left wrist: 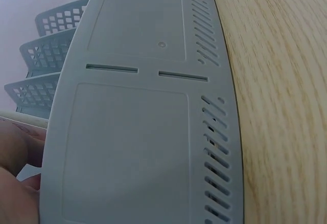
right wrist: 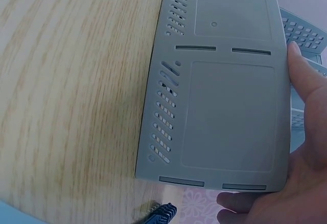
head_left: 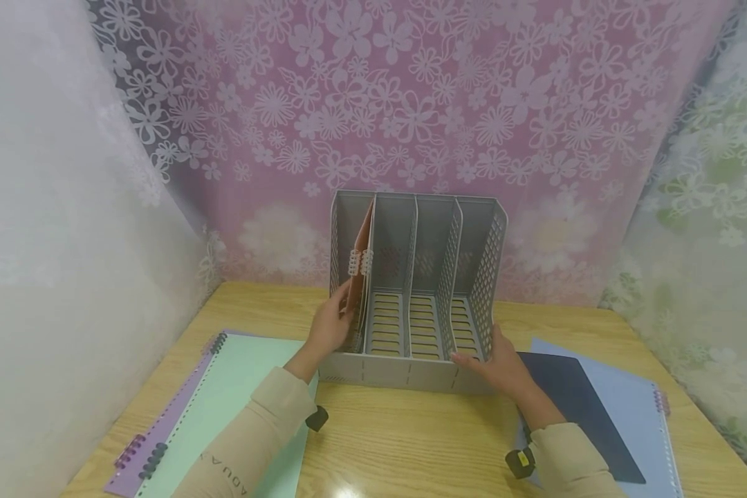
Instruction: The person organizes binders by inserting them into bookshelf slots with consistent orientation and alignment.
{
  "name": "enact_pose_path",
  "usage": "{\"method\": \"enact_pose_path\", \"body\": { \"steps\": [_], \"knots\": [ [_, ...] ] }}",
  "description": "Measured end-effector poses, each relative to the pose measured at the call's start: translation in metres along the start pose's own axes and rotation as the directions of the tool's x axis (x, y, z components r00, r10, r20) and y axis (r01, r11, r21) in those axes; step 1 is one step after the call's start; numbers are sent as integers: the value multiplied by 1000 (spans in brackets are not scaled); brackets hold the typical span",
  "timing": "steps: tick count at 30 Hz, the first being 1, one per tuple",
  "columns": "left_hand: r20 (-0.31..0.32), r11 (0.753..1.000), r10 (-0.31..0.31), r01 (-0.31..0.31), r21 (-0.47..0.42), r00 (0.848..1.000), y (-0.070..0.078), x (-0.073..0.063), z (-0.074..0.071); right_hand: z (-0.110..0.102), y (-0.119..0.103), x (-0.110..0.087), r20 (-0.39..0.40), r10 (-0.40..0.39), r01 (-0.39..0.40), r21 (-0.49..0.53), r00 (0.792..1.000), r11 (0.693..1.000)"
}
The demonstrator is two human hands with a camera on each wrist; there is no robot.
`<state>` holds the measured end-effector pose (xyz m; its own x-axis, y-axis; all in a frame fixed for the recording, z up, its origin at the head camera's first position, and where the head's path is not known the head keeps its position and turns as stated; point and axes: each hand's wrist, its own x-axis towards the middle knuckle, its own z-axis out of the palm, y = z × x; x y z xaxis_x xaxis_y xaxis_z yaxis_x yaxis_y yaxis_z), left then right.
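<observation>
A grey file organizer (head_left: 423, 375) with upright dividers stands at the back of the table. In its leftmost compartment is a reddish-brown loose-leaf binder (head_left: 364, 238) with clear rings, standing upright against the divider. My left hand (head_left: 330, 326) holds the binder's near edge, fingertips partly hidden inside the compartment. In the left wrist view, the left hand (left wrist: 18, 178) shows behind the organizer's front wall (left wrist: 127, 147). My right hand (head_left: 504, 363) grips the organizer's front right corner. Its thumb lies over the front wall and its fingers wrap the side, as the right wrist view shows of the hand (right wrist: 309, 116).
Left on the wooden table (head_left: 398, 443) lie a mint green binder (head_left: 255, 366) and a purple binder (head_left: 183, 408) beneath it. To the right, a dark navy binder (head_left: 579, 408) overlaps a light blue binder (head_left: 635, 408). Floral curtains (head_left: 411, 104) hang behind and at both sides.
</observation>
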<state>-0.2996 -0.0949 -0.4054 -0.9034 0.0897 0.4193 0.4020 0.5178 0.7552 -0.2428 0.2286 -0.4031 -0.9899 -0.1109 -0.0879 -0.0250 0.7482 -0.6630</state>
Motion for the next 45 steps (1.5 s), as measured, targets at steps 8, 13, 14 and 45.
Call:
{"method": "enact_pose_path", "body": {
  "steps": [8,13,14,45],
  "knots": [
    [73,1000,-25,26,-11,997,2,-4,-3,2,2,0,-2,-4,4,0,1000,1000],
    [120,996,-77,81,-31,990,3,-6,-5,3,3,-1,-1,0,0,2,1000,1000],
    [128,995,-86,91,-33,988,3,-6,-5,3,3,-1,-1,0,0,3,1000,1000],
    [-29,970,-24,16,-243,999,10,-22,-16,-1,5,-1,-96,-123,126,23,988,992]
  ]
}}
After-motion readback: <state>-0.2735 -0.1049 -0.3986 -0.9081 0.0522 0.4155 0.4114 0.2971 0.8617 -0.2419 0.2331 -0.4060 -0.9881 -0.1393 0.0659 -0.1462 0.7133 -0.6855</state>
